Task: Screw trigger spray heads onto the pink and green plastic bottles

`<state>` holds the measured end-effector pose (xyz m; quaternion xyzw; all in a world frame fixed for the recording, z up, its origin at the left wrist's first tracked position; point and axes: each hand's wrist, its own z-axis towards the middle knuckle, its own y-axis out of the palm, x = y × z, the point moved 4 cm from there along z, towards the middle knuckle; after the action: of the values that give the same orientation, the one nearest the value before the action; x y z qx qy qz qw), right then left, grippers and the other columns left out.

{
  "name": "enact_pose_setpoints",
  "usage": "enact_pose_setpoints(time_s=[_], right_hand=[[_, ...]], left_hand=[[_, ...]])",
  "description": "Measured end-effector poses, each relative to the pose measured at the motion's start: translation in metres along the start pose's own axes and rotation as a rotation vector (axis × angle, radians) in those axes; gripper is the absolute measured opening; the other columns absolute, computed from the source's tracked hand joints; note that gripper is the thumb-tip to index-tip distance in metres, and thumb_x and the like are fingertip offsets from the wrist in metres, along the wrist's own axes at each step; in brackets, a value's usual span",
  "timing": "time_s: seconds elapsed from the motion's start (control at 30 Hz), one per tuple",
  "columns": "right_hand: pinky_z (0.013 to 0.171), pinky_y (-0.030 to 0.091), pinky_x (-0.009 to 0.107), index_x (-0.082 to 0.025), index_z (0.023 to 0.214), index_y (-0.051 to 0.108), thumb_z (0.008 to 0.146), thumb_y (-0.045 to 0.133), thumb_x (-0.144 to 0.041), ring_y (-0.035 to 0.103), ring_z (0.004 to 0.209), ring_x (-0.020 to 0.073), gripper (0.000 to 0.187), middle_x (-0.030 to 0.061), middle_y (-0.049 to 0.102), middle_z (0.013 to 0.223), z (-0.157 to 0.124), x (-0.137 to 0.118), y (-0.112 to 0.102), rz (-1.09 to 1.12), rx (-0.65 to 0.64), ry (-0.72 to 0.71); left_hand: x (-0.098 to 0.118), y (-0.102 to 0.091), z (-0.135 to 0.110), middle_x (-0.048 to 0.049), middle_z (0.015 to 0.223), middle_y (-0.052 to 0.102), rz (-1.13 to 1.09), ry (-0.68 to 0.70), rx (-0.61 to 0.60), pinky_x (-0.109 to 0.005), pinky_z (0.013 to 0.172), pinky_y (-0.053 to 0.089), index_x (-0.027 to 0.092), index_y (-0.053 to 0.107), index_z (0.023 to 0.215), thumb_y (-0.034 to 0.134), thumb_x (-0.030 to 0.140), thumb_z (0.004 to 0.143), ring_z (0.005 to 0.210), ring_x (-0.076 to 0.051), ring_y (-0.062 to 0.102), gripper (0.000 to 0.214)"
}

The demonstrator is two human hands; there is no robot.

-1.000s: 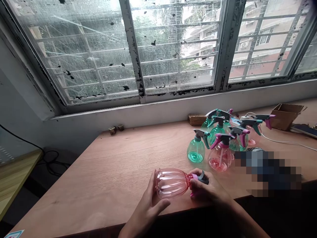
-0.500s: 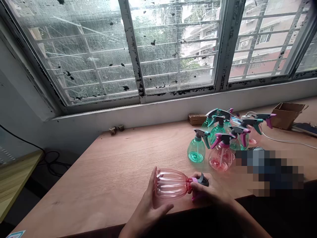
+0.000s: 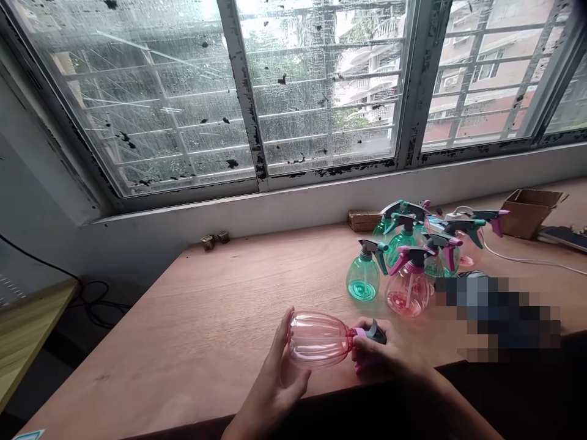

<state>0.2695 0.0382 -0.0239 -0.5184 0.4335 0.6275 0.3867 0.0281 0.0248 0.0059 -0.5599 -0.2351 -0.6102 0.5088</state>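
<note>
Pink, see-through plastic, ridged lengthwise: a ribbed bottle (image 3: 318,340) tipped onto its side between both hands, flat base toward the left hand (image 3: 275,379), neck inside the grip of the right hand (image 3: 383,345). Right hand closed around the pink collar (image 3: 359,332), thumb laid along the near side. Dark grey spray head (image 3: 378,333) poking out from within that grip, pink trigger (image 3: 362,365) hanging just below the same hand. Left hand loosely cupped and wide, fingers raised beside the base, thumb spread well away from them and close under the bottle's near side; firmness of contact there impossible to tell. Both hands above the near edge of the wooden table (image 3: 206,318).

Upright beyond the right hand: a green bottle (image 3: 363,281) and, just beside it, a pink-triggered bottle (image 3: 408,296). Behind these two, farther from the hand, a crowd of other spray bottles (image 3: 402,247), overlapping too closely to count. Well past the right hand and off to its right, a white cable (image 3: 527,261) and an open cardboard box (image 3: 527,215). Well ahead of the left hand, somewhat to its left, two small brown blocks (image 3: 208,243).
</note>
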Motion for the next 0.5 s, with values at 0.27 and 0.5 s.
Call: enact_pose_setpoints(time_s=[0.27, 0.5], right_hand=[[0.061, 0.057, 0.027, -0.011, 0.086, 0.069, 0.085, 0.075, -0.049, 0.072, 0.063, 0.0177, 0.038, 0.0079, 0.075, 0.074, 0.000, -0.004, 0.002, 0.018, -0.005, 0.027], [0.062, 0.059, 0.028, -0.012, 0.093, 0.068, 0.084, 0.076, -0.049, 0.072, 0.064, 0.0181, 0.038, 0.0074, 0.076, 0.077, 0.000, -0.007, 0.005, 0.046, -0.007, 0.021]], left_hand=[[-0.009, -0.003, 0.004, -0.0108, 0.164, 0.029, -0.149, -0.124, 0.036, -0.051, 0.124, 0.019, 0.032, 0.016, 0.157, 0.077, 0.036, 0.083, 0.150, -0.034, 0.026, 0.097], [-0.013, -0.003, 0.006, -0.0040, 0.165, 0.027, -0.144, -0.073, 0.034, -0.050, 0.124, 0.018, 0.041, 0.022, 0.155, 0.079, 0.029, 0.082, 0.150, -0.032, 0.027, 0.094]])
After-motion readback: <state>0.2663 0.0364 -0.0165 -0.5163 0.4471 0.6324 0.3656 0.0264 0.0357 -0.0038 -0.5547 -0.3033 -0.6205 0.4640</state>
